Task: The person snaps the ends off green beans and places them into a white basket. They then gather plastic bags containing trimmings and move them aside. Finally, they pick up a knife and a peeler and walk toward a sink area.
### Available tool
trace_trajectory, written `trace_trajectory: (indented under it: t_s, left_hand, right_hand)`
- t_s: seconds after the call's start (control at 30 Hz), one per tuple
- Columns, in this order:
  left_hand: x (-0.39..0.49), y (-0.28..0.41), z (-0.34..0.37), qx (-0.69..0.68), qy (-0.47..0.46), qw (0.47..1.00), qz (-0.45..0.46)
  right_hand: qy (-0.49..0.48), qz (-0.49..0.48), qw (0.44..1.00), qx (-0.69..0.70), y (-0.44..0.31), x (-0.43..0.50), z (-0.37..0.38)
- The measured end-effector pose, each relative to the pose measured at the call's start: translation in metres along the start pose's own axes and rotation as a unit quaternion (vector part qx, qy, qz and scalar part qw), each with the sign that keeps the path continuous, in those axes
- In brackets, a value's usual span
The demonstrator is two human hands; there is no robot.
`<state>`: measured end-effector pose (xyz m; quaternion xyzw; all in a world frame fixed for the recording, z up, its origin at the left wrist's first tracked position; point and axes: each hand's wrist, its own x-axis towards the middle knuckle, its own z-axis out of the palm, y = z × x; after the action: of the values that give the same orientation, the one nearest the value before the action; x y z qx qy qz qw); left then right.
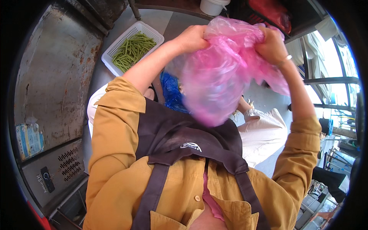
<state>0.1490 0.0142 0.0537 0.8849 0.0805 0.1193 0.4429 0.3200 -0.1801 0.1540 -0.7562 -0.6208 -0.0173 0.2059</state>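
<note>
A pink translucent plastic bag (214, 77) hangs stretched between my raised hands, blurred by motion. My left hand (193, 38) is shut on its gathered edge at one side. On the other side my right hand (270, 47) grips the bag too, a light band at its wrist. The bag's lower bulge hangs in front of my dark apron (184, 132); I cannot tell what, if anything, is inside. Behind it, on the floor between my legs, lies a crumpled blue plastic bag (172, 92), partly hidden.
A white plastic basket (110, 56) of cut green beans (133, 50) sits on the floor. A rusty metal cabinet (57, 72) stands at the left. A white bucket (213, 7) and a dark crate (256, 18) are at the top. Metal racks (330, 81) stand at the right.
</note>
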Motion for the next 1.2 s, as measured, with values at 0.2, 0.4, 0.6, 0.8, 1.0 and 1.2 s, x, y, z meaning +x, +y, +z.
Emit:
trace_trajectory:
  t_s: [0.2, 0.4, 0.6, 0.8, 1.0, 1.2]
  left_hand:
    - [-0.027, -0.013, 0.095, 0.061, 0.291, 0.945, -0.137]
    - [-0.078, -0.025, 0.185, -0.129, 0.191, 0.948, -0.22]
    - [-0.082, -0.029, 0.184, -0.553, 0.059, 0.802, -0.218]
    - [-0.084, 0.001, 0.178, -0.726, -0.012, 0.663, -0.181]
    - [-0.101, -0.064, 0.13, -0.435, 0.085, 0.876, -0.189]
    - [-0.131, -0.18, 0.141, 0.038, 0.167, 0.816, -0.552]
  right_hand:
    - [0.238, 0.336, 0.907, -0.085, 0.065, -0.028, 0.179]
    - [-0.103, 0.504, 0.779, 0.359, 0.046, -0.103, 0.277]
    - [0.07, 0.341, 0.513, 0.784, -0.016, -0.143, 0.211]
    - [0.088, 0.458, 0.65, 0.6, 0.015, -0.147, 0.203]
    - [0.287, 0.517, 0.733, 0.336, 0.093, -0.172, 0.198]
    - [0.383, 0.521, 0.555, 0.523, 0.131, -0.212, 0.176]
